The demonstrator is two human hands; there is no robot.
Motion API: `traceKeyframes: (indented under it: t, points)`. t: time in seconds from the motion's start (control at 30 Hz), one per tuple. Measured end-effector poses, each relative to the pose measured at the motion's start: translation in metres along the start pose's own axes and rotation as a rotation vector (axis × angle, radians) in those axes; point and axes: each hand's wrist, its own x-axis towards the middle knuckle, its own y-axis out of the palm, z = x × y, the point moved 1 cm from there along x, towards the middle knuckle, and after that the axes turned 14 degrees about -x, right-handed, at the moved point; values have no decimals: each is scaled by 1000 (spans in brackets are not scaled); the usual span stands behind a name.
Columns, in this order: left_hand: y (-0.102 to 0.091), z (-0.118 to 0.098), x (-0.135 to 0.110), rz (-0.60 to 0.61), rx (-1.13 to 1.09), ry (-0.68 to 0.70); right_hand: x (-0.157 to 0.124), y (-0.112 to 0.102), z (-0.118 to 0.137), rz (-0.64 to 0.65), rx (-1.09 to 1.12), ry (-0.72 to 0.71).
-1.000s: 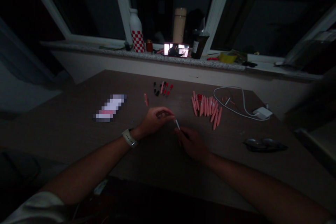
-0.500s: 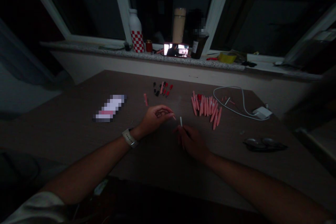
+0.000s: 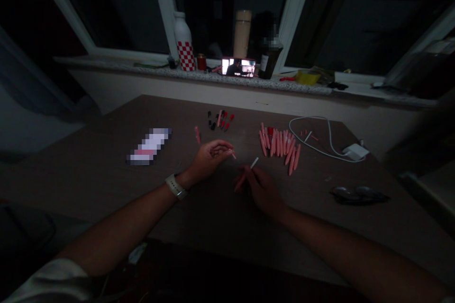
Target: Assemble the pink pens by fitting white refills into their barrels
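Over the table (image 3: pixel 106 170) | left fingers (image 3: pixel 223 152) pinch pink piece (image 3: pixel 233 155) | right fingers (image 3: pixel 250 173) grip pink-and-white stick (image 3: pixel 240 182)

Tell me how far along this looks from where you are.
Looks done: a pile of pink tubes lies gathered at right. In hand: the right hand holds a pink tube and white stick; the left hand pinches a small pink piece. Left: the dark and red parts farther up the table.

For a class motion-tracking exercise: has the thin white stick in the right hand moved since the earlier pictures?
Yes: the thin white stick moved rightward, nearer the pile of salmon-pink sticks.
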Motion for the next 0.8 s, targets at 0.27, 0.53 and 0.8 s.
traceKeyframes:
  t: [0.27,0.53,0.8]
  points:
    - [-1,2,1,0,28,-6,1,0,1,10,-1,10]
    - [-1,2,0,0,1,-8,1,-1,4,25,-89,-32]
    - [2,-2,-1,7,-21,-11,-1,-1,2,28,-124,-44]
